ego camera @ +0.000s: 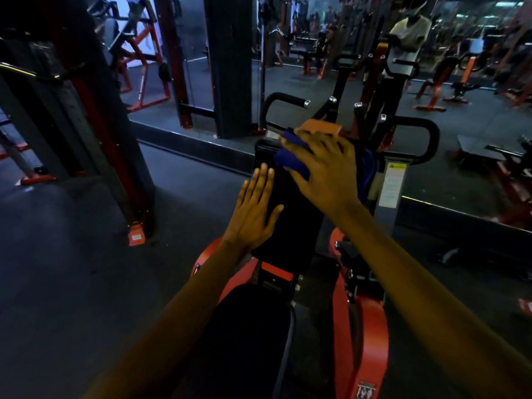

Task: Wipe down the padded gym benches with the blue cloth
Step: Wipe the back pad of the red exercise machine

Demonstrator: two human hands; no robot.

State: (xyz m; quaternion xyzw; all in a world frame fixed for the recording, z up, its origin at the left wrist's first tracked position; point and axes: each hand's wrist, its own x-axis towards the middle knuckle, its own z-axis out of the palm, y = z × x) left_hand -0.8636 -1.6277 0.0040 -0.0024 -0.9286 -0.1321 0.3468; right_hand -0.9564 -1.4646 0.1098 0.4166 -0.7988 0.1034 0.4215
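A black padded back pad (290,214) of a red-framed gym machine stands tilted in front of me, with a black seat pad (247,326) below it. My right hand (325,171) presses the blue cloth (290,156) flat against the upper part of the back pad. My left hand (254,208) lies flat with fingers spread on the pad's left edge, holding nothing.
The machine's red frame (371,335) and black handles (426,139) flank the pad. A wall mirror (316,67) right behind it reflects a person and more red equipment. A black and red rack upright (95,133) stands at the left on dark rubber floor.
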